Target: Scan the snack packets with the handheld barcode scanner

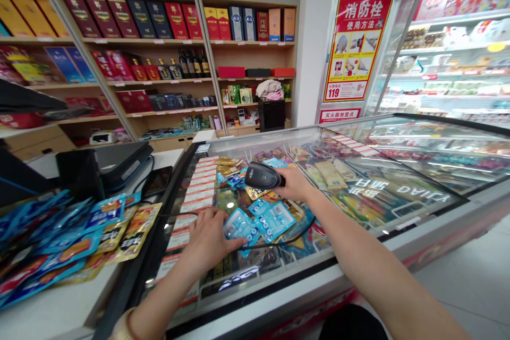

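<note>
My right hand (297, 183) is wrapped round the handle of a black barcode scanner (263, 176), whose head points left over the glass lid. Below the scanner, several blue snack packets (274, 220) lie on the glass. My left hand (209, 235) rests at their left edge, fingers and thumb apart. Its thumb touches or nearly touches the nearest blue packet (240, 226). A black cord (274, 245) curves past that thumb and below the packets. Behind the scanner lie gold packets (229, 166) and more blue ones.
The glass-topped freezer (255, 276) holds ice cream packs. On the left counter (85, 305) are a pile of blue and gold packets (71, 239), a phone (158, 180) and a dark device (123, 162). Shelves of boxes (173, 20) stand behind, with a lit display fridge (454, 69) to the right.
</note>
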Motion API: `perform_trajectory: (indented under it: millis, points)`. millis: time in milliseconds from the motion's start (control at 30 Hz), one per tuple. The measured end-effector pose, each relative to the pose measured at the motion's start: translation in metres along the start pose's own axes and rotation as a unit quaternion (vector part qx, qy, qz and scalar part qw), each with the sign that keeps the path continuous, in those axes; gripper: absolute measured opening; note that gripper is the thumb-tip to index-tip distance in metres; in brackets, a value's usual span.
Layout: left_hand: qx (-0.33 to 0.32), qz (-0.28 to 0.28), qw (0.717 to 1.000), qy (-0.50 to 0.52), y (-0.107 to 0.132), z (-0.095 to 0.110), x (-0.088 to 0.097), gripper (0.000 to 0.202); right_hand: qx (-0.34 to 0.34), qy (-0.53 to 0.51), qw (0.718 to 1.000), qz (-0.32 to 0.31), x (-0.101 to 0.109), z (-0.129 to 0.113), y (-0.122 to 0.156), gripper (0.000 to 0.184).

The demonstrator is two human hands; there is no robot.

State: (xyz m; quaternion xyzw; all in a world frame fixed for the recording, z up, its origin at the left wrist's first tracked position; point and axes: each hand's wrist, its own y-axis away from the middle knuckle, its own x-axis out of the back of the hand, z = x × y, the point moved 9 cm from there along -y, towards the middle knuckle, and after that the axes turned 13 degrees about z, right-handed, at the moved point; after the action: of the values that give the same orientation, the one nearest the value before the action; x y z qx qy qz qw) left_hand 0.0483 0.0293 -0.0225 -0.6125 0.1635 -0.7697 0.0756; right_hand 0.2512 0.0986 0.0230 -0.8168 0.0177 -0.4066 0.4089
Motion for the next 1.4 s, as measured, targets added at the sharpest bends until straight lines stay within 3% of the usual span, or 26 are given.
perform_trajectory:
  millis: [133,267,333,433,533,600,700,1067,1400]
  points:
    - [0.058,-0.012,0.996,0.068,-0.005,-0.006,0.003,0.046,0.009,-0.020,1.000,0.004,0.001,-0.001,0.000,0.019]
    - [0.130,0.039,0.964,0.229,-0.020,-0.020,0.016,0.034,-0.008,-0.031,0.999,0.016,0.005,0.003,0.000,0.021]
    - [0.153,0.075,0.927,0.335,-0.032,-0.025,0.023,0.031,-0.013,-0.038,0.999,0.026,0.008,0.005,-0.001,0.022]
    - [0.193,0.117,0.849,0.478,-0.049,-0.030,0.028,0.033,-0.018,-0.044,0.998,0.046,0.012,0.008,-0.002,0.022]
    - [0.237,0.177,0.786,0.542,-0.058,-0.037,0.023,0.037,-0.016,-0.056,0.996,0.062,0.015,0.006,-0.002,0.019]
    - [0.242,0.232,0.768,0.545,-0.059,-0.041,0.021,0.036,-0.011,-0.069,0.996,0.057,0.015,0.002,-0.002,0.018]
    - [0.239,0.270,0.761,0.539,-0.056,-0.044,0.014,0.032,-0.004,-0.087,0.995,0.040,0.014,-0.006,-0.002,0.019]
    - [0.267,0.259,0.749,0.548,-0.052,-0.054,0.003,0.033,0.056,-0.077,0.995,-0.009,0.004,-0.035,0.002,0.020]
    - [0.260,0.263,0.754,0.542,-0.053,-0.057,0.001,0.030,0.060,-0.077,0.995,-0.014,0.004,-0.038,0.002,0.026]
